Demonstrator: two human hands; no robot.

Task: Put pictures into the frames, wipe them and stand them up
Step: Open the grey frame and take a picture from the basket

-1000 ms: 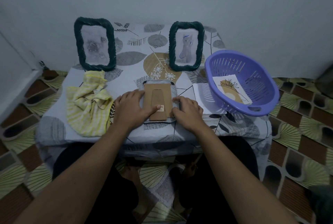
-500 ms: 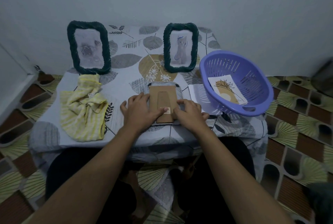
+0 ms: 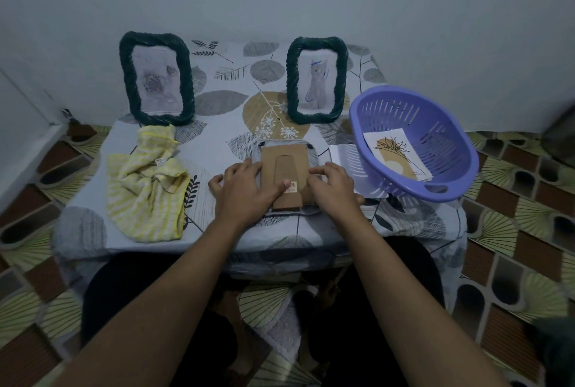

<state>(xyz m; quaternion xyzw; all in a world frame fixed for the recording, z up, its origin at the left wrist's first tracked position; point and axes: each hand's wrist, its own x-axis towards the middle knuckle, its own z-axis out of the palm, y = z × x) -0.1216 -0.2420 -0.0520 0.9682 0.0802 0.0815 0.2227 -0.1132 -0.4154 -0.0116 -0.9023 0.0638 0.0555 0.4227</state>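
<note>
Brown cardboard backing faces up on the frame lying face down at the near middle of the table, its fold-out stand flat against the board. The left hand rests at the frame's 9 o'clock side, fingers loosely spread and flat, the thumb stretched across onto the cardboard near a small label at its lower part. The right hand sits at the 3 o'clock side, fingers bent and close together, their tips pressing on the frame's right edge. Neither hand is closed around anything; both press down on the frame from either side.

At 11 o'clock from the hands a dark green twisted-rim frame stands upright holding a pale grey picture. At 1 o'clock a second green frame stands upright with a drawing of a cat. A crumpled yellow striped cloth lies at 9 o'clock, well apart from the left hand. At 3 o'clock a purple slotted plastic basket sits tilted on the table's right edge, and inside it lies a picture of a plant on an ochre patch. A white sheet lies partly under the basket, just beside the right hand. The table wears a leaf-print cloth, and patterned floor tiles surround it.
</note>
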